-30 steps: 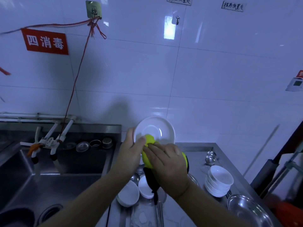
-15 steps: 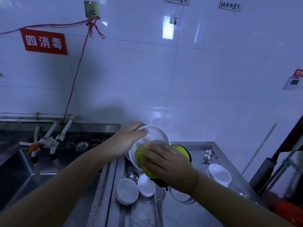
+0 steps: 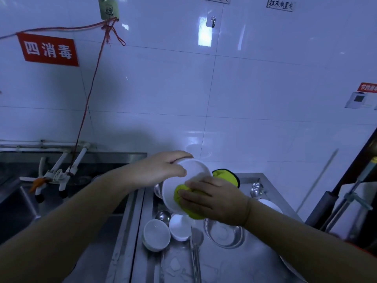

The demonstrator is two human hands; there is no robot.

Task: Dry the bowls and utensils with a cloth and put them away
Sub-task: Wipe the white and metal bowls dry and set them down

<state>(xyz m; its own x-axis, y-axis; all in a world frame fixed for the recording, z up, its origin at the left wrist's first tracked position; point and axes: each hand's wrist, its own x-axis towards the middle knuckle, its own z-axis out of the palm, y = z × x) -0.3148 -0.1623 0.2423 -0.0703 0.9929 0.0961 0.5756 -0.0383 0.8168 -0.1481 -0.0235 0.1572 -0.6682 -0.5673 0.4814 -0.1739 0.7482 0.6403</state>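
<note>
The left hand (image 3: 161, 170) grips a white plate (image 3: 191, 172) by its upper left rim, thumb on the inner face and fingers curled over the edge, holding it tilted in the air above the back part of the steel bench (image 3: 234, 260). The right hand (image 3: 214, 201) presses a yellow-green cloth (image 3: 181, 193) against the lower part of the plate's face, fingers curled round the bunched fabric; a black-edged fold of the same cloth sticks out behind the plate on the right. On the bench under the hands, towards its left edge, a white bowl (image 3: 156, 234) sits mouth up, with a smaller white bowl (image 3: 179, 227) touching it on the right. A shiny metal ladle bowl (image 3: 162, 216) lies just behind these two. A pair of metal chopsticks (image 3: 195, 258) runs from beside the smaller bowl towards the front edge. A shallow steel dish (image 3: 224, 233) rests near the middle of the bench, partly under the right wrist. Near the back right corner lie two rounded metal spoon heads (image 3: 256, 189), and a stack of white dishes (image 3: 269, 205) shows just past the right forearm. To the left of the bench is a steel sink (image 3: 18, 205) with white taps (image 3: 55, 174) over it. A red sign (image 3: 49, 50) hangs on the tiled wall (image 3: 265, 78)
</note>
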